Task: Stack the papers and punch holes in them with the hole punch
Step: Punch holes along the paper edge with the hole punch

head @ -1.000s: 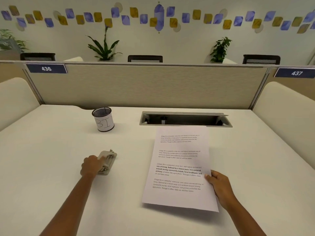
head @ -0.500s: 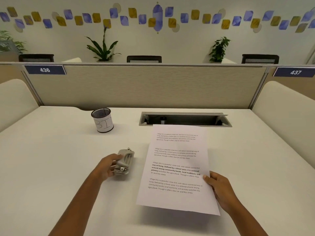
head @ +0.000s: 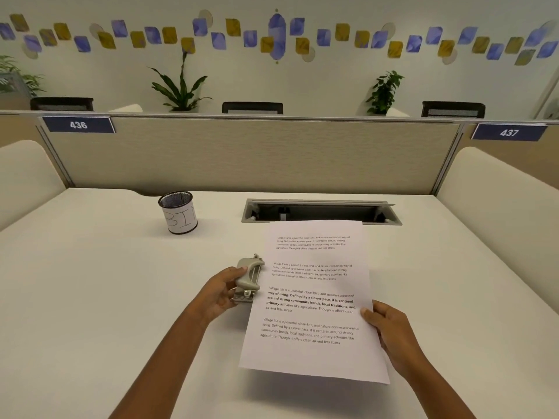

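A stack of white printed papers [head: 314,300] is held above the white desk, its near end lifted and casting a shadow. My right hand [head: 390,334] grips the stack's right edge, thumb on top. A small grey metal hole punch [head: 248,279] sits against the middle of the stack's left edge. My left hand [head: 219,293] is closed around the punch from its left side. Whether the paper edge lies inside the punch slot cannot be told.
A black mesh cup [head: 179,212] with a white label reading "BIN" stands at the back left. An open cable tray [head: 320,211] is sunk into the desk just behind the papers. A beige partition [head: 248,155] closes off the far edge.
My left hand has carried the hole punch rightward across the desk, from well left of the papers to their left edge. The papers have shifted slightly left.
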Available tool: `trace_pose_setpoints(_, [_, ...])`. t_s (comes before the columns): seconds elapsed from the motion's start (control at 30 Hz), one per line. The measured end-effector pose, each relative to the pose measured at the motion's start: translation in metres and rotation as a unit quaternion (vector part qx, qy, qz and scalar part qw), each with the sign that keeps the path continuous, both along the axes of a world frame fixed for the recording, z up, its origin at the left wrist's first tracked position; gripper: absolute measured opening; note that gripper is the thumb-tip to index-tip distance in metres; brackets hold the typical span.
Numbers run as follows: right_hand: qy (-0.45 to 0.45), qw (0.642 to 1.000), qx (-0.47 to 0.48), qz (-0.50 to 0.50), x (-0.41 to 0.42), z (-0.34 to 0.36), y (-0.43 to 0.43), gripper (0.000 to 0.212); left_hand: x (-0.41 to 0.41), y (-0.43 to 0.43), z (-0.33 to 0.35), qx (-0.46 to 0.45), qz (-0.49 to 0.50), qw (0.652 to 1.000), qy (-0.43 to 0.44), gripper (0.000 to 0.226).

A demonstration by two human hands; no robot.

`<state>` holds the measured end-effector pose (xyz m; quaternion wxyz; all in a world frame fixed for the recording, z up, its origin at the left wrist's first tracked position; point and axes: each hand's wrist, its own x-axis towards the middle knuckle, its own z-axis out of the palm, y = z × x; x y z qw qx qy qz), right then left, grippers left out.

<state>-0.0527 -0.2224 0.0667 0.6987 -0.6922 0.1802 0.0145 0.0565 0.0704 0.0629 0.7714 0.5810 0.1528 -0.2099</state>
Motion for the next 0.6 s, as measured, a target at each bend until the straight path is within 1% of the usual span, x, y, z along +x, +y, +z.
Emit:
trace_pose_setpoints(0.13, [-0.013,1.0,-0.02,0.004,-0.004,0.007,-0.001,0.019,-0.005,-0.006,0.002,0.003,-0.006,1.0,-0.014,0.024])
trace_pose_setpoints(0.23, [-0.023,0.999,-0.028,0.012,-0.004,0.011,0.0,0.021,-0.008,-0.011,0.004,0.016,-0.013,1.0,-0.022,0.022])
trace_pose_setpoints(0.37, [-0.027,0.999,-0.029,0.023,-0.005,0.015,0.0,0.021,-0.008,-0.014,0.005,0.013,-0.005,1.0,-0.025,0.023])
trace_pose_setpoints(0.43, [-0.027,0.999,-0.029,0.024,-0.006,0.015,0.0,0.02,-0.008,-0.015,0.007,0.014,-0.011,1.0,-0.025,0.019])
trace_pose_setpoints(0.53, [-0.024,0.999,-0.022,0.02,-0.007,0.014,-0.002,0.019,-0.009,-0.015,0.009,0.017,-0.021,0.999,-0.026,0.005])
trace_pose_setpoints(0.6, [-0.023,0.999,-0.019,0.019,-0.008,0.013,-0.002,0.019,-0.01,-0.015,0.009,0.01,-0.03,0.999,-0.021,0.003])
